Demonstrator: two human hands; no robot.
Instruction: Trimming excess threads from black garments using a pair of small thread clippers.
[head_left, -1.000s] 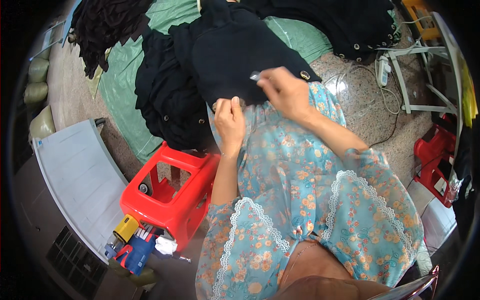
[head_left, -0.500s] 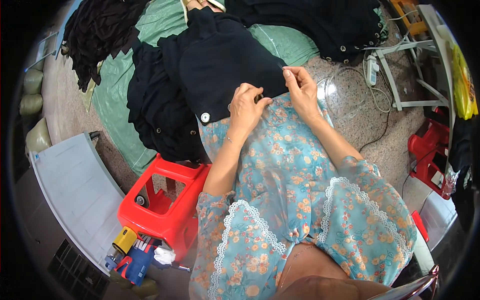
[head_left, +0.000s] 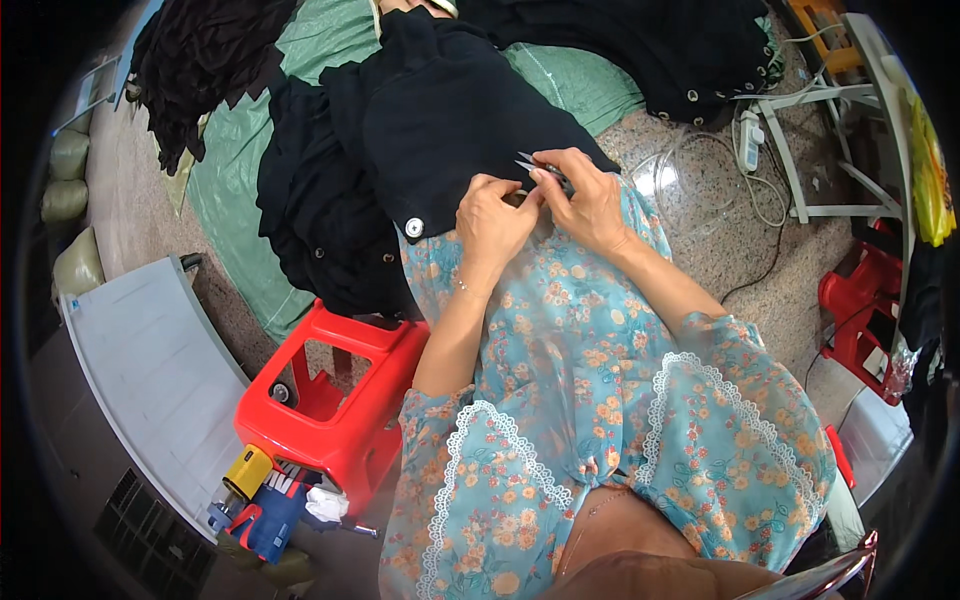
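Observation:
A black garment [head_left: 455, 125] lies over my lap, a pale round button [head_left: 414, 228] near its left corner. My left hand [head_left: 492, 222] pinches the garment's near edge, where a small part, perhaps a button, is mostly hidden by the fingers. Right beside it, my right hand [head_left: 585, 205] is closed around small thread snips [head_left: 526, 162]. Their pointed metal blades stick out past the fingers toward the upper left, parted over the black cloth. The two hands nearly touch at the fingertips.
A red plastic stool [head_left: 335, 345] stands at my left, beside a pale board [head_left: 150, 350]. More black garments [head_left: 325, 210] lie on a green sheet [head_left: 225, 205] across the floor. To the right are a white power strip [head_left: 748, 140] with cords and a metal-legged table [head_left: 850, 210].
My right hand has moved left and slightly down, up to my left hand. The snips' blades now show clearly. My left hand has stayed almost in place on the garment's edge.

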